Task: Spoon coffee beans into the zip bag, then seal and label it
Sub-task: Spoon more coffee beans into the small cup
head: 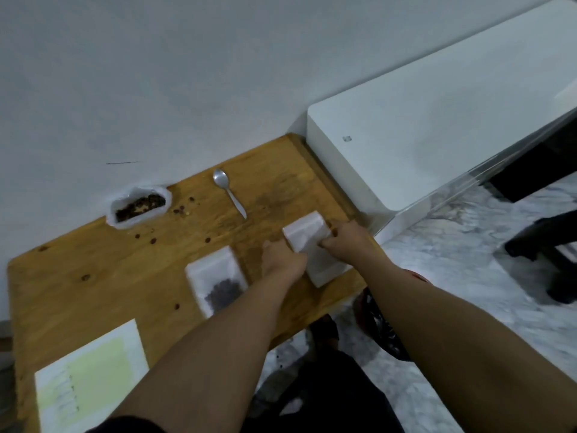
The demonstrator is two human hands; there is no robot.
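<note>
Wooden surface [125,276] sitting against a white wall [156,73], white box [437,120] standing just beside its right end, marbled floor [468,260] showing below. Zip bag [304,234] lying near the surface's right edge. Right hand [346,242] pinching it with curled fingers. Left hand [282,260] touching its other side, grip blurred, cannot tell.

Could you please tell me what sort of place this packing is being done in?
Probably a home or small informal workspace: a plain wooden table stands against a bare white wall, beside a white appliance-like unit, over a marble-patterned floor.
</note>
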